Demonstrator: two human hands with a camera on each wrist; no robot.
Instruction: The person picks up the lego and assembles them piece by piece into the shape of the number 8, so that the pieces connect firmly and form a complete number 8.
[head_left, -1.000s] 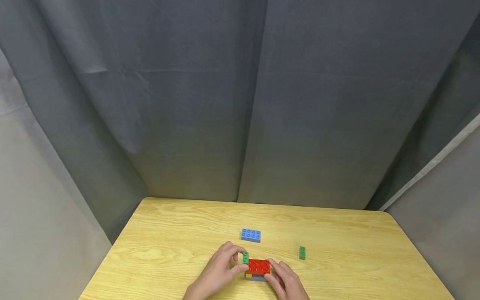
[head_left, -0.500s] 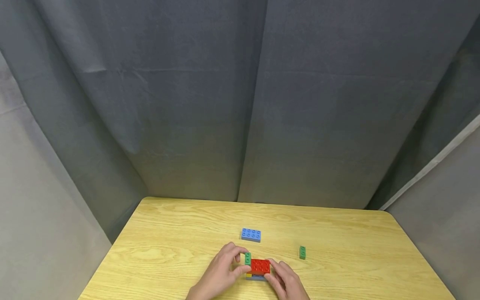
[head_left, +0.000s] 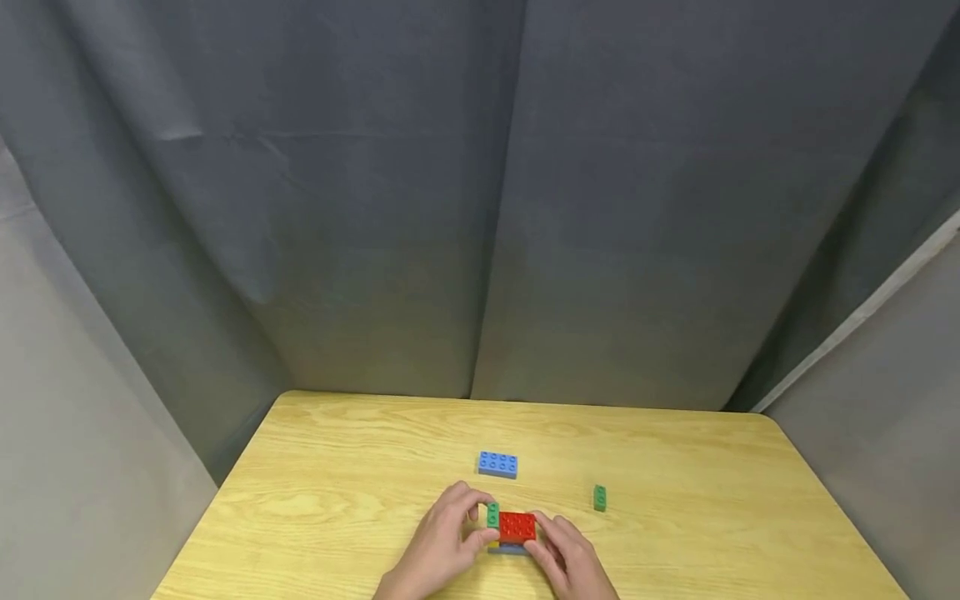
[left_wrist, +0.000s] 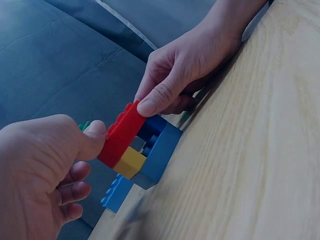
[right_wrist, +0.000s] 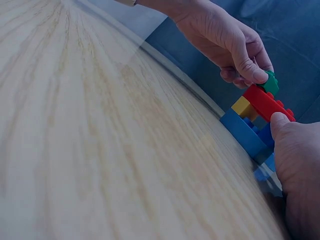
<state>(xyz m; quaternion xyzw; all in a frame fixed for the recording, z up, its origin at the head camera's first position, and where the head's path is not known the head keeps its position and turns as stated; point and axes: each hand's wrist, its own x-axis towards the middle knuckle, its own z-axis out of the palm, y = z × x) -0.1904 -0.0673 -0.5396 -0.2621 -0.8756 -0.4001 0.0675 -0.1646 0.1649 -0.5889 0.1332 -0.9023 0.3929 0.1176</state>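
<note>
My left hand (head_left: pixel 442 533) pinches a small green brick (head_left: pixel 492 515) between thumb and index finger, right at the top of the red brick's left end. That red brick (head_left: pixel 517 527) bridges a stack whose bottom is a blue brick (left_wrist: pixel 162 157). Between them stand a yellow brick (left_wrist: pixel 129 162) on the left and a darker blue brick (right_wrist: pixel 265 135) on the right, with a gap in the middle. Thumb and fingers of my right hand (head_left: pixel 568 557) grip the stack's right end; in the left wrist view the thumb lies on the red brick's corner.
Behind the stack a loose blue brick (head_left: pixel 498 465) lies on the wooden table (head_left: pixel 337 467). A second small green brick (head_left: pixel 600 498) lies to the right, beyond the right hand. Grey curtains (head_left: pixel 375 208) hang behind the table and along its sides.
The green brick has shifted slightly right with my left hand, from beside the red brick's left edge to over its end. My right hand keeps its hold. The head view has tilted a little.
</note>
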